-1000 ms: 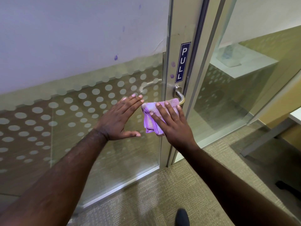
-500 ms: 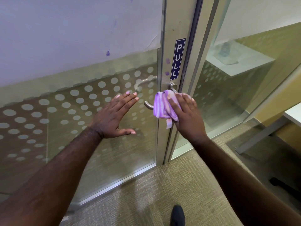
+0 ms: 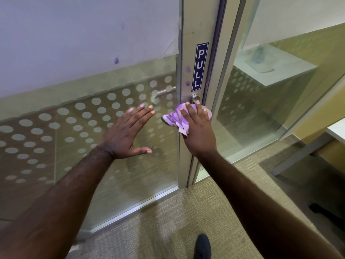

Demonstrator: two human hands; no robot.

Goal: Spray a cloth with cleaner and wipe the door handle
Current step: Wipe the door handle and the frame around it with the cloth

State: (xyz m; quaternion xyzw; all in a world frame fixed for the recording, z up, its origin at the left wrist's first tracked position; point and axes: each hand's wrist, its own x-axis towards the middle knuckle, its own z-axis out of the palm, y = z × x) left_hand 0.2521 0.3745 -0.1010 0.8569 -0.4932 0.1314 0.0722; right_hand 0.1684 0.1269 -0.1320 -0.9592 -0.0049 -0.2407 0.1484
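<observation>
Label: "PULL" sign (image 3: 199,66) read top to bottom on door frame (image 3: 188,43) | door handle (image 3: 195,99): mostly hidden under purple cloth (image 3: 174,118); axis unclear | right hand (image 3: 198,130): grip clamped on cloth, pressed over handle | left hand (image 3: 124,132): fingers straight and apart, laid flat against dotted glass (image 3: 78,128).

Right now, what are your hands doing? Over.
Right hand presses purple cloth over door handle. Left hand flat, open, at the glass. Nothing blocking.
</observation>
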